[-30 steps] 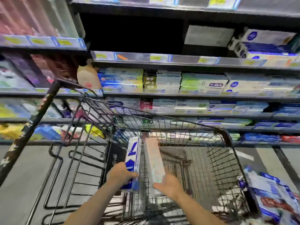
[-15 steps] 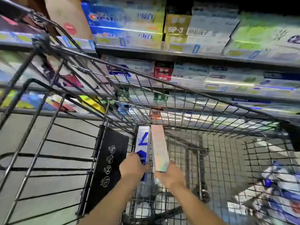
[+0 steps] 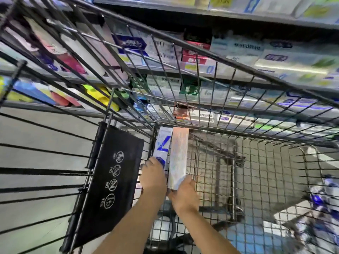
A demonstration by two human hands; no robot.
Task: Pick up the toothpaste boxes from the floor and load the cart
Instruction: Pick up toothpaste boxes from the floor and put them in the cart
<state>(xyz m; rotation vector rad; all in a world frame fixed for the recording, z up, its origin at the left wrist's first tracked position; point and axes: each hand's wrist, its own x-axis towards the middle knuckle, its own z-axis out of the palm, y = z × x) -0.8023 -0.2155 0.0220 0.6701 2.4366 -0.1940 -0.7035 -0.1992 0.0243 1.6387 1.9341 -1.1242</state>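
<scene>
Both my arms reach down inside the black wire cart. My left hand grips the near end of a white toothpaste box with a blue 7. My right hand grips the near end of a pale shimmering toothpaste box. The two boxes lie side by side, pointing away from me, low in the cart's left corner against its wire wall. Whether they rest on the cart's mesh bottom I cannot tell.
A black placard with round symbols hangs on the cart's left end. More blue and white toothpaste boxes lie on the floor, seen through the cart's right side. Store shelves full of boxes stand beyond the cart.
My head and hands have dropped deeper into the cart. Both boxes moved down and forward toward the cart's left corner, still held in my hands.
</scene>
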